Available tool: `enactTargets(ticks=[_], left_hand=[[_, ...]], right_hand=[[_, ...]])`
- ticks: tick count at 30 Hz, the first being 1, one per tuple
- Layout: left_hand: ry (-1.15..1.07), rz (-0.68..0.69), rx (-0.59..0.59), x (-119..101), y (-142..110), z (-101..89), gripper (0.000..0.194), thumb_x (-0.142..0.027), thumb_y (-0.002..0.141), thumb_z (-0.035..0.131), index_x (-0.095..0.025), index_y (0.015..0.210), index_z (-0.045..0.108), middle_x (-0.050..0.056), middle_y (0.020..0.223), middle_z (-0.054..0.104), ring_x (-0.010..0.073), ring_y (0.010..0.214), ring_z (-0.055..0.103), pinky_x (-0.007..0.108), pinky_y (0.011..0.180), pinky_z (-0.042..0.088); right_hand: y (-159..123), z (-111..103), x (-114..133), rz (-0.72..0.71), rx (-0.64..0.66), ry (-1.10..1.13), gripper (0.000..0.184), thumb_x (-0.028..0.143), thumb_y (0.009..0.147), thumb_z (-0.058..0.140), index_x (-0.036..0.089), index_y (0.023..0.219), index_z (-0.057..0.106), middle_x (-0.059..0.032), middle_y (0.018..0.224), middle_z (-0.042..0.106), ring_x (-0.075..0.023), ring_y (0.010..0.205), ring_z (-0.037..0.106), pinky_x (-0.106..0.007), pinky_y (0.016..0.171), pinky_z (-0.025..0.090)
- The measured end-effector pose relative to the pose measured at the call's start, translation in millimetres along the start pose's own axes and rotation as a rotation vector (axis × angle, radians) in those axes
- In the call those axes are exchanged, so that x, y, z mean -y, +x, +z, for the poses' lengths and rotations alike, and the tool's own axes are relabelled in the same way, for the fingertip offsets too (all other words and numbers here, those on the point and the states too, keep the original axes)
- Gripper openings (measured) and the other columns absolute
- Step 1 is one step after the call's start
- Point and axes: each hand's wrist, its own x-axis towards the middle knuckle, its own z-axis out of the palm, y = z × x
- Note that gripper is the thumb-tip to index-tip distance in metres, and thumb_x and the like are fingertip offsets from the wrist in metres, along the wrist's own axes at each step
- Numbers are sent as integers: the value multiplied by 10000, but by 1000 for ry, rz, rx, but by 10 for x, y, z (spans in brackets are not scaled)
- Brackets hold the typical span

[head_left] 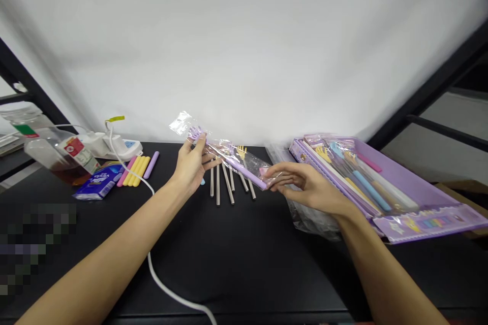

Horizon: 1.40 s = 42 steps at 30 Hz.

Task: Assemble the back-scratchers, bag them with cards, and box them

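Observation:
Both my hands hold a clear plastic sleeve (229, 155) with a purple-handled fork inside, above the black table (236, 254). My left hand (190, 165) pinches the sleeve at its upper left end, by the purple fork head. My right hand (301, 185) pinches the lower right end, at the tip of the handle. Under the sleeve several metal fork shafts (224, 185) lie side by side on the table, one with a gold head (241, 151).
A purple box (419, 213) of pastel-handled forks lies open at the right, with clear wrappers (308, 221) beside it. At the left are pink, yellow and purple handles (137, 170), a blue packet (97, 185), a bottle (53, 155), a white power strip (114, 144) and its cable (168, 289).

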Motion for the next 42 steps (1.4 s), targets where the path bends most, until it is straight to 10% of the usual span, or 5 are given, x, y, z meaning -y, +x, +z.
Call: enactTargets(ticks=[10,20,27,38,42], left_hand=[[2,-24,-36,10,14,-44,147,-290,936,655,-187,991,566,70,829,736,207,766,751,385,749,634],[27,-57,44,79,-35,0,193,-300,901,702,-188,1003,583,48,794,723,186,733,741,375,754,634],[10,-38,60,102,-50,6,170,-280,914,687,-201,966,546,55,823,732,181,760,742,311,704,627],[-80,53,162,40,-55,14,287,-412,847,762,-215,935,572,5,821,720,167,776,736,344,799,628],[-56,63,250,25,-85,30,386,-546,846,722,-201,970,604,64,857,747,227,915,747,364,850,608]], right_hand=[[11,-35,-4,-143,-26,-157,112,271,877,709,221,798,771,-99,1178,693,-267,1135,652,-438,948,549],[-29,-19,26,-77,102,118,523,202,774,820,281,1248,614,-88,1406,482,-158,920,704,-347,813,614],[29,54,18,-98,-25,2,209,316,742,855,187,778,694,-58,1046,632,-177,896,675,-320,773,599],[137,222,-59,164,-298,292,557,274,693,876,259,1141,545,36,776,692,-175,656,713,-336,669,586],[134,225,-35,206,-177,277,244,333,742,841,185,861,689,-29,738,717,-178,693,693,-344,710,567]])
